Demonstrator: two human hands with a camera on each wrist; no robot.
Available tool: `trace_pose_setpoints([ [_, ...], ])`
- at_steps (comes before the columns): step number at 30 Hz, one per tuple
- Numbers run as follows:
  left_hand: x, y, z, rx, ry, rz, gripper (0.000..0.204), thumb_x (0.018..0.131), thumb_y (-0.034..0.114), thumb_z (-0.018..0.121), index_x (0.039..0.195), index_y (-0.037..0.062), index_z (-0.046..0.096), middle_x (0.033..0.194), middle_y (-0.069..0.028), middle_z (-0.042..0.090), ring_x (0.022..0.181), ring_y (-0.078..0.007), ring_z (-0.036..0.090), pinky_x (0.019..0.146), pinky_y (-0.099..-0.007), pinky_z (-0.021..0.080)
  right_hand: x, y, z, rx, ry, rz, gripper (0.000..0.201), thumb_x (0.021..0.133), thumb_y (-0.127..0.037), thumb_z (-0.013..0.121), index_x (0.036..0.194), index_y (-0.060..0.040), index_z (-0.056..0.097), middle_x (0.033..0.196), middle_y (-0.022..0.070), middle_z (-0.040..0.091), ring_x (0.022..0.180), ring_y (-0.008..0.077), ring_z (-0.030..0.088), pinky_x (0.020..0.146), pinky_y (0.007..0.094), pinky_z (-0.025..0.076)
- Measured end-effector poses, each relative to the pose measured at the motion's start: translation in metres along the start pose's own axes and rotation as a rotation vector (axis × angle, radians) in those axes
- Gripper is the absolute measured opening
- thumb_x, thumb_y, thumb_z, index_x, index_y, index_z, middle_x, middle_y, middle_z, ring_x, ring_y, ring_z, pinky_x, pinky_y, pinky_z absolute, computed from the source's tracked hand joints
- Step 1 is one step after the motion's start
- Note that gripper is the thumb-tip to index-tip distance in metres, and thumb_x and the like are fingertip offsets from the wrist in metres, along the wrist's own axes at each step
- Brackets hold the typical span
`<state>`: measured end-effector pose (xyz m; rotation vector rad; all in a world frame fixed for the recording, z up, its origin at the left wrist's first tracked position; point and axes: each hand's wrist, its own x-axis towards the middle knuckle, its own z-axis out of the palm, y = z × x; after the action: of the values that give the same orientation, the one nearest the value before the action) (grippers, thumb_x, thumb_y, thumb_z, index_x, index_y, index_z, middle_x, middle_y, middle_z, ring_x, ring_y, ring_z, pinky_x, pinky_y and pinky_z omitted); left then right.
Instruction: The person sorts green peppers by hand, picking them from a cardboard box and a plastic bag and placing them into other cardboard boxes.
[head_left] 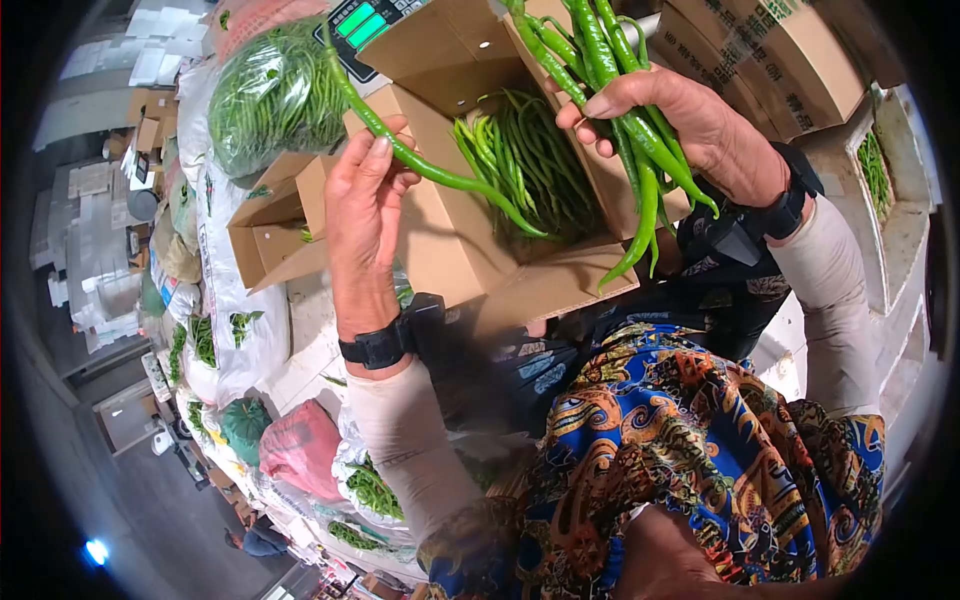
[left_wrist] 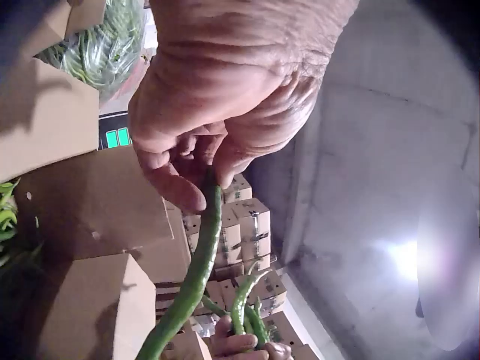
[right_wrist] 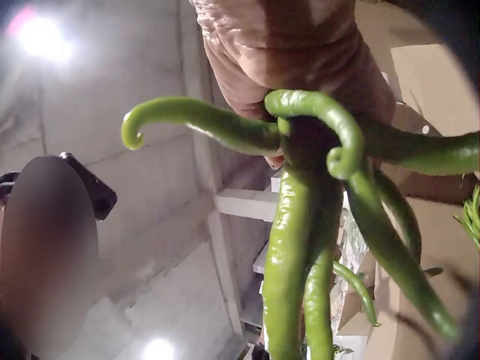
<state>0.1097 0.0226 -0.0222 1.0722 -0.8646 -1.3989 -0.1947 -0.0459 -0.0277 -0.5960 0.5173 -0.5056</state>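
Observation:
Between thumb and fingers, my left hand pinches one long green chili pepper over the left side of an open cardboard box. The same pepper runs down from the fingertips in the left wrist view. A bunch of green chili peppers is gripped in my right hand, above the box's right side. Curved pepper tips fan out below that hand in the right wrist view. Inside the box lies a pile of green chili peppers.
A clear plastic bag of green peppers lies left of the box, near a scale with a lit green display. A smaller open carton stands at the left. Another printed carton and a white crate are on the right.

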Motion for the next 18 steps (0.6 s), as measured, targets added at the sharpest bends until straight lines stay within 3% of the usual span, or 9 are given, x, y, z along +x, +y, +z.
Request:
trace_pose_setpoints([
  [3, 0.006, -0.009, -0.002, 0.156, 0.016, -0.053, 0.034, 0.091, 0.015, 0.058, 0.119, -0.0047, 0.053, 0.095, -0.0087, 0.061, 0.084, -0.0132, 0.058, 0.073, -0.0266, 0.049, -0.007, -0.001, 0.012, -0.025, 0.043, -0.004, 0.042, 0.079, -0.006, 0.060, 0.119, 0.0030, 0.049, 0.098, 0.0113, 0.064, 0.076, 0.0138, 0.063, 0.063, 0.0222, 0.056],
  [5, 0.009, -0.020, 0.001, 0.529, 0.264, -0.033, 0.038, 0.089, 0.022, 0.061, 0.118, -0.0014, 0.054, 0.094, -0.0060, 0.060, 0.084, -0.0118, 0.056, 0.072, -0.0260, 0.048, -0.003, 0.005, 0.003, -0.115, 0.011, -0.016, 0.045, 0.080, -0.008, 0.060, 0.122, 0.0031, 0.049, 0.100, 0.0092, 0.064, 0.082, 0.0128, 0.063, 0.064, 0.0215, 0.056],
  [6, 0.007, -0.019, 0.008, 0.647, 0.283, -0.028, 0.042, 0.087, 0.029, 0.064, 0.118, 0.0014, 0.056, 0.096, -0.0042, 0.059, 0.087, -0.0113, 0.056, 0.075, -0.0251, 0.047, -0.004, 0.005, 0.005, -0.129, 0.008, -0.021, 0.045, 0.080, -0.008, 0.060, 0.122, 0.0030, 0.049, 0.100, 0.0090, 0.064, 0.082, 0.0124, 0.062, 0.065, 0.0218, 0.056],
  [7, 0.004, -0.016, 0.021, 0.646, 0.282, -0.019, 0.042, 0.087, 0.029, 0.064, 0.118, 0.0014, 0.056, 0.096, -0.0042, 0.059, 0.087, -0.0113, 0.056, 0.075, -0.0251, 0.047, -0.004, 0.005, 0.009, -0.144, 0.002, -0.028, 0.046, 0.079, -0.008, 0.061, 0.122, 0.0029, 0.049, 0.100, 0.0088, 0.064, 0.083, 0.0121, 0.062, 0.066, 0.0220, 0.056],
  [8, 0.001, -0.013, 0.038, 0.617, 0.226, -0.008, 0.044, 0.087, 0.031, 0.064, 0.118, 0.0012, 0.056, 0.099, -0.0041, 0.060, 0.089, -0.0115, 0.056, 0.076, -0.0250, 0.046, -0.003, 0.007, 0.009, -0.121, 0.023, -0.033, 0.034, 0.077, -0.010, 0.064, 0.107, 0.0066, 0.058, 0.098, 0.0147, 0.066, 0.081, 0.0175, 0.064, 0.073, 0.0271, 0.054],
  [11, -0.002, -0.014, 0.079, 0.486, 0.090, 0.003, 0.042, 0.087, 0.030, 0.064, 0.117, 0.0013, 0.056, 0.102, -0.0041, 0.061, 0.092, -0.0119, 0.056, 0.078, -0.0254, 0.045, 0.001, 0.012, 0.012, -0.138, -0.037, -0.011, 0.036, 0.077, -0.008, 0.064, 0.109, 0.0068, 0.056, 0.100, 0.0159, 0.065, 0.085, 0.0194, 0.064, 0.072, 0.0270, 0.054],
  [15, 0.000, -0.028, 0.090, 0.130, -0.111, -0.077, 0.030, 0.089, 0.022, 0.062, 0.112, 0.0021, 0.058, 0.100, -0.0044, 0.063, 0.090, -0.0117, 0.057, 0.078, -0.0269, 0.046, -0.004, 0.019, 0.033, -0.141, -0.065, 0.032, 0.040, 0.080, -0.010, 0.061, 0.117, 0.0019, 0.052, 0.103, 0.0123, 0.063, 0.088, 0.0158, 0.062, 0.078, 0.0275, 0.052],
  [18, 0.001, -0.026, 0.087, 0.048, -0.026, -0.011, 0.020, 0.091, 0.015, 0.059, 0.106, 0.0020, 0.059, 0.095, -0.0064, 0.064, 0.085, -0.0128, 0.060, 0.076, -0.0284, 0.048, -0.002, 0.025, 0.032, -0.149, 0.002, -0.077, 0.037, 0.080, -0.007, 0.059, 0.115, 0.0032, 0.050, 0.108, 0.0146, 0.061, 0.094, 0.0203, 0.063, 0.086, 0.0303, 0.050],
])
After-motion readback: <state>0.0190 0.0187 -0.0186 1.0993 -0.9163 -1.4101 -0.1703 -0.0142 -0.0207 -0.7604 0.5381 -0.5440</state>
